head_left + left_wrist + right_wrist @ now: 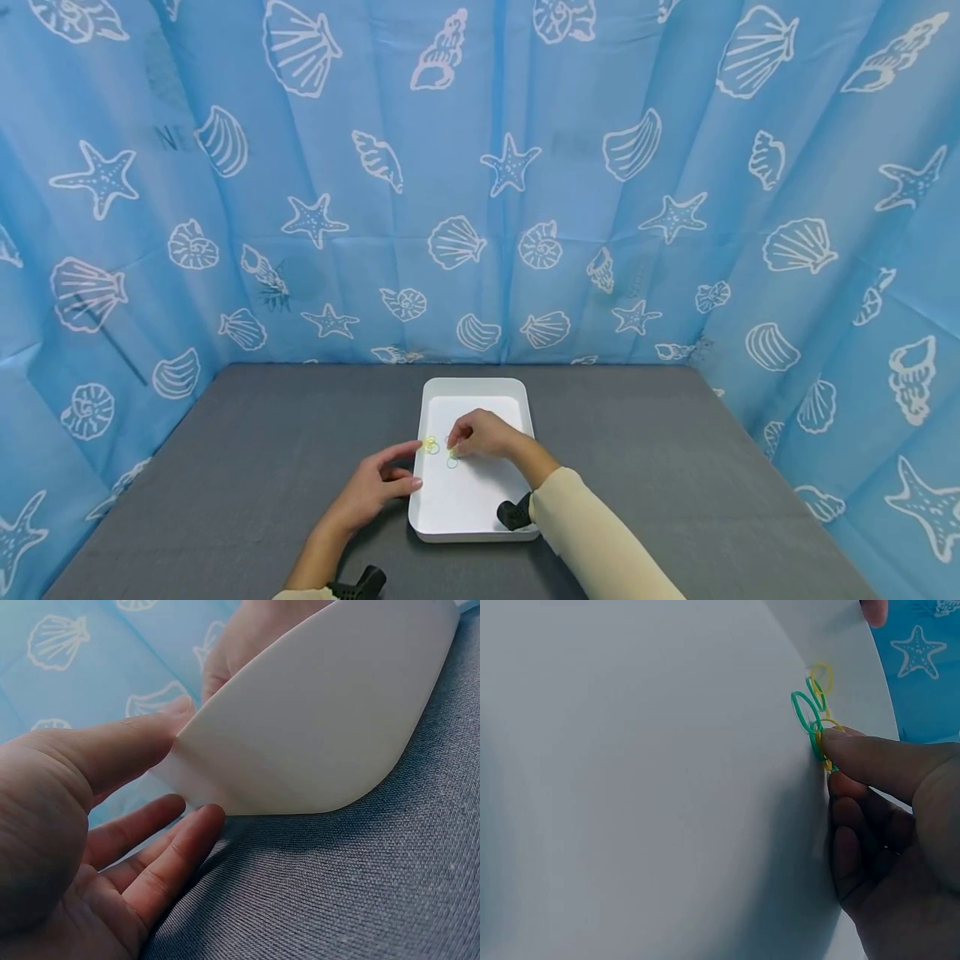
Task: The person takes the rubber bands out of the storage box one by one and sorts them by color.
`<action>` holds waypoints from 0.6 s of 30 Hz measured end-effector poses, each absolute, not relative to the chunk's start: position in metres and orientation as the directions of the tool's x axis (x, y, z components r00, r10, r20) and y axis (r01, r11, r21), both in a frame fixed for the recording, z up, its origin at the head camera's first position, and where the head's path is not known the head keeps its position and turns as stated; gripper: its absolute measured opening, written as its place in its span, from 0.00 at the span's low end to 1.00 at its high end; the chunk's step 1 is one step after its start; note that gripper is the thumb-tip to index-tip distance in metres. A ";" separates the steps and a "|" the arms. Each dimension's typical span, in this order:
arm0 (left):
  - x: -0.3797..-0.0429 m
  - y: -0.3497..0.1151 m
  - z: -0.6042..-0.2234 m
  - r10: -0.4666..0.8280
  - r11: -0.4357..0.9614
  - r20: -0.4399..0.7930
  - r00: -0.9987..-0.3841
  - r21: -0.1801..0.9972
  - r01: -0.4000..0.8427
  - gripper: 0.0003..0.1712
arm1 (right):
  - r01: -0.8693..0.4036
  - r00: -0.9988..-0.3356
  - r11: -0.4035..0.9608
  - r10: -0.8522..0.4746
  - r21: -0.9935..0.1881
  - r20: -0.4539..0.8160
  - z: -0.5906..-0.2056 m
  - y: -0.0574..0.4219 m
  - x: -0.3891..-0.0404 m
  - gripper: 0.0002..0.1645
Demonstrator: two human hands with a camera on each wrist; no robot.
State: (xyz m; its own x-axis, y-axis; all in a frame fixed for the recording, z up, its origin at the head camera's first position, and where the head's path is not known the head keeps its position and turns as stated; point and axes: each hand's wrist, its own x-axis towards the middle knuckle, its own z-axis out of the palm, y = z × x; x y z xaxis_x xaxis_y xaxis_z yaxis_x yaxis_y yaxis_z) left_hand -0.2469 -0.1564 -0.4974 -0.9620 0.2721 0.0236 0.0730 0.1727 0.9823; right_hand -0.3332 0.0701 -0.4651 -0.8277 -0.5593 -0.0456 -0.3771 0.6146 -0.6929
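Separating or gathering small rings seems to be the step in hand: inside the tray (474, 510), left of its middle, the right hand (489, 435) pinches green and yellow rings (817, 742) between thumb and finger, while a second small cluster (431, 446) lies by the tray's left wall. The left hand (371, 490), grasping nothing, touches that wall from outside with fingers fairly straight, perhaps steadying it. The next move likely calls for a light lift, so that one ring comes away without dragging its neighbours. The left wall leaves little room beside the cluster; the tray's floor offers more toward its right side and near end, though the dark wrist mount (514, 513) hangs over the near right corner.
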 end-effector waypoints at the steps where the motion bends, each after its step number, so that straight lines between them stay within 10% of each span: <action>1: -0.247 -0.156 -0.498 0.272 0.176 0.022 -0.962 0.982 0.072 0.34 | -0.377 -0.829 0.618 -0.558 -0.690 -0.046 -0.465 0.070 -0.333 0.04; 18: -0.245 -0.157 -0.494 0.273 0.197 0.024 -0.962 0.977 0.080 0.34 | -0.312 -0.879 0.617 -0.476 -0.722 -0.027 -0.462 0.073 -0.331 0.04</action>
State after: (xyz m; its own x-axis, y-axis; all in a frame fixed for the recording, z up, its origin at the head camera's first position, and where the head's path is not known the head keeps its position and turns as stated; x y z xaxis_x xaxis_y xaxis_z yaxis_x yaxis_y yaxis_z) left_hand -0.2454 -0.1569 -0.4944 -0.9616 0.2735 0.0241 0.0804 0.1966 0.9772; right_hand -0.3312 0.0727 -0.4617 -0.8791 -0.4759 -0.0274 -0.3118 0.6174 -0.7222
